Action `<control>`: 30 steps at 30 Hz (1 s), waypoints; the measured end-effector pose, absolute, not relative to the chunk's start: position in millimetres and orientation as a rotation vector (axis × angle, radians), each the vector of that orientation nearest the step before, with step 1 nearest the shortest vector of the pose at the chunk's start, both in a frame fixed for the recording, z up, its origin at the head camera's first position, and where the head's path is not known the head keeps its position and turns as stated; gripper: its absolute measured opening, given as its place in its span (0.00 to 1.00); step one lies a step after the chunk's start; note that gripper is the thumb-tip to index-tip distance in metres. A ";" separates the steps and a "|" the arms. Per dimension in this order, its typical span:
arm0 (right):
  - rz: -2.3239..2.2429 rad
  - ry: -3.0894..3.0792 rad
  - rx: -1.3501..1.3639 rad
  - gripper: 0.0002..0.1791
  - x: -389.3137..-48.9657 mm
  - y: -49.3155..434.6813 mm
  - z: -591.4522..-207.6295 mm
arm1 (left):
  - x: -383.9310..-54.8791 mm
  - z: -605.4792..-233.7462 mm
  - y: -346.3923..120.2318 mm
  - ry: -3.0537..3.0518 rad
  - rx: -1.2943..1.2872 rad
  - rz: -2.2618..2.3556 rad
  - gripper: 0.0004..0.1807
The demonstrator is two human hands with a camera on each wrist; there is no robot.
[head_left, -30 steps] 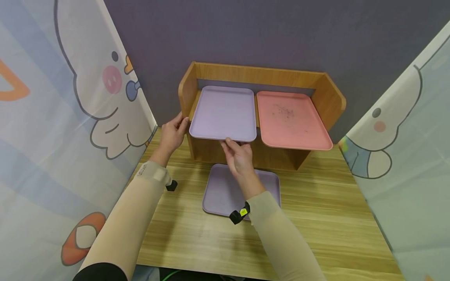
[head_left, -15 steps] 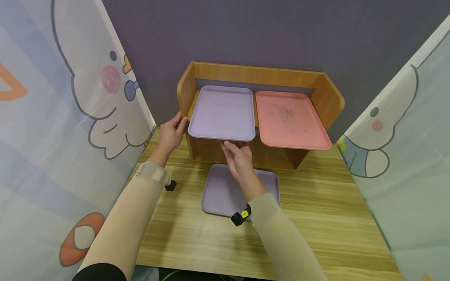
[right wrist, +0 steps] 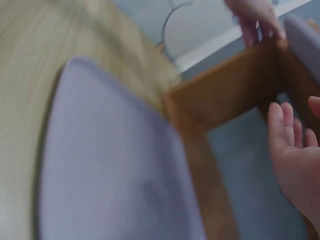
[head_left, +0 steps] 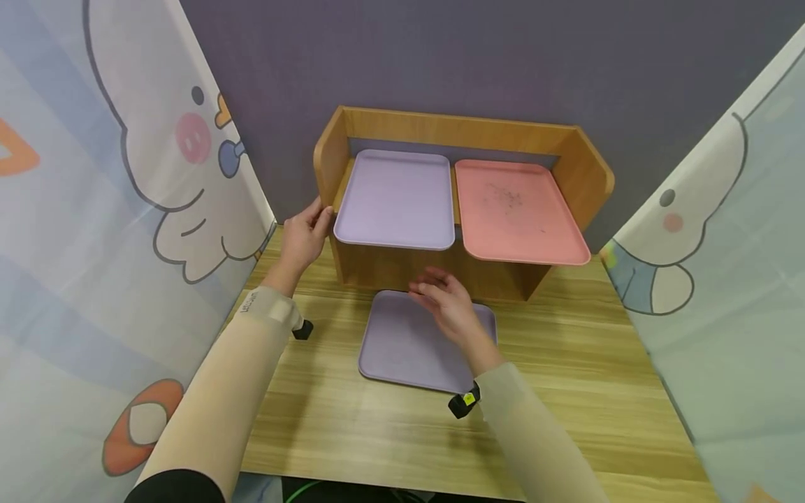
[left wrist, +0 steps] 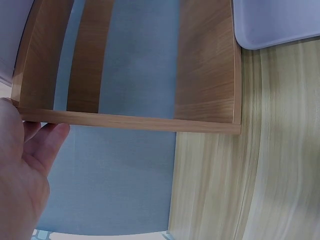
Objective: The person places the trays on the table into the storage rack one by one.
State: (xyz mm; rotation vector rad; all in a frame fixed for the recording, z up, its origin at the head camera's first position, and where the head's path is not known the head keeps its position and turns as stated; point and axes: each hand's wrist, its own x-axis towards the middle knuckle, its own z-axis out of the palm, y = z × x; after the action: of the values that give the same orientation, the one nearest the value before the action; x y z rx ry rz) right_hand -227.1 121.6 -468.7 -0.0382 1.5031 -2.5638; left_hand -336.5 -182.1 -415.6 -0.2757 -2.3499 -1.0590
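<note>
My left hand (head_left: 303, 236) grips the left side panel of a small wooden shelf (head_left: 462, 129); in the left wrist view, thumb and fingers (left wrist: 46, 144) lie on either side of the panel's edge. On the shelf's upper board rests a lilac tray (head_left: 399, 199), its front edge overhanging. A pink tray (head_left: 518, 209) with dark specks sits to its right. My right hand (head_left: 448, 307) hovers below the upper lilac tray, apart from it, fingers loosely bent and holding nothing. Beneath that hand, a second lilac tray (head_left: 409, 349) lies on the table, partly hidden by the forearm.
The wood-grain table (head_left: 585, 405) extends around the lower tray. Behind the shelf stands a dark grey wall panel (head_left: 440, 56). Cartoon-printed curtains hang at the left (head_left: 75, 279) and right (head_left: 748, 279). The shelf's lower compartment faces me beneath the trays.
My right hand has let go of the upper lilac tray's front edge and moved down and slightly right. The left hand keeps its grip, and the trays stay in place.
</note>
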 end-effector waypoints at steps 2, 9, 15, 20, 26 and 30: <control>-2.454 1.612 -0.026 0.26 -224.7 134.2 -479.7 | -335.8 -414.5 -182.7 -2.353 -0.279 -1.059 0.18; -2.106 1.950 -0.001 0.26 -211.4 186.4 -515.2 | -333.2 -412.4 -182.9 -2.372 -0.265 -1.071 0.19; -1.891 2.124 0.033 0.28 -199.9 242.7 -536.1 | -332.0 -411.6 -182.2 -2.373 -0.271 -1.075 0.19; -1.777 2.226 0.081 0.28 -192.4 277.1 -543.9 | -331.8 -410.8 -182.6 -2.366 -0.269 -1.082 0.20; -1.623 2.313 0.114 0.27 -185.6 297.5 -557.8 | -331.8 -411.3 -182.3 -2.377 -0.271 -1.078 0.21; -1.520 2.349 0.131 0.31 -180.8 300.0 -564.6 | -331.8 -411.9 -181.1 -2.379 -0.270 -1.085 0.21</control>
State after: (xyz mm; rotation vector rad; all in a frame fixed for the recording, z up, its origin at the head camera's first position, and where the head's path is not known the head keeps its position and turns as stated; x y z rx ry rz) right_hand -180.8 300.0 -564.6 0.1308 2.3492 -1.5204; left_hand -331.8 -181.1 -411.9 -0.2695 -2.3788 -1.0852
